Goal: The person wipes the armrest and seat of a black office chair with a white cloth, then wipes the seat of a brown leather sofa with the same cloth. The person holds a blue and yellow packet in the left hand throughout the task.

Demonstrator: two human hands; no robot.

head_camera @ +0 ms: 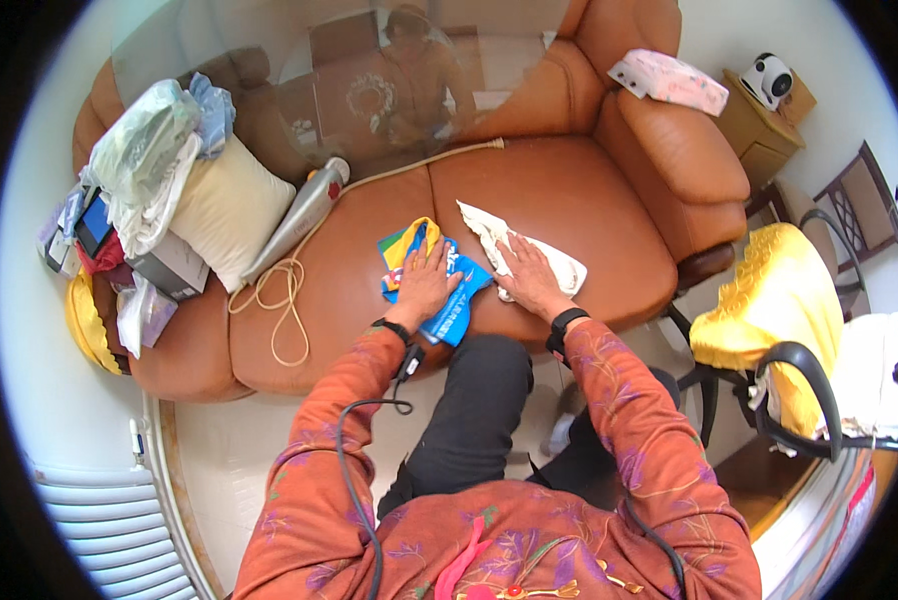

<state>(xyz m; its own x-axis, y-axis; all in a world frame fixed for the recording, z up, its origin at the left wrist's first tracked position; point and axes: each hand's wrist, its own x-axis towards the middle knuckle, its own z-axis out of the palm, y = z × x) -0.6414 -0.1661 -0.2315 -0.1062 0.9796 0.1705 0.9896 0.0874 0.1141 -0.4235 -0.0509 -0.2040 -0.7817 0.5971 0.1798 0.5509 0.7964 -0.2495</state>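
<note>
My left hand (424,289) lies flat, palm down, on a crumpled blue and yellow printed bag or cloth (456,311). The bag bears white writing, and its lower corner hangs at the seat's front edge. To the right, my right hand (527,274) rests palm down on a folded white cloth (569,268), fingers spread. One pointed end of that cloth reaches away toward the backrest. Both pieces lie apart on the seat of a brown leather sofa (539,180). Neither hand grips anything; the parts beneath my palms are hidden.
Left on the sofa lie a long silver corded appliance (299,214), its coiled beige cord (291,300), a cream pillow (231,202), a grey box (171,266) and plastic bags (145,139). A pink tissue pack (674,79) sits on the armrest. A yellow-covered chair (771,315) stands right.
</note>
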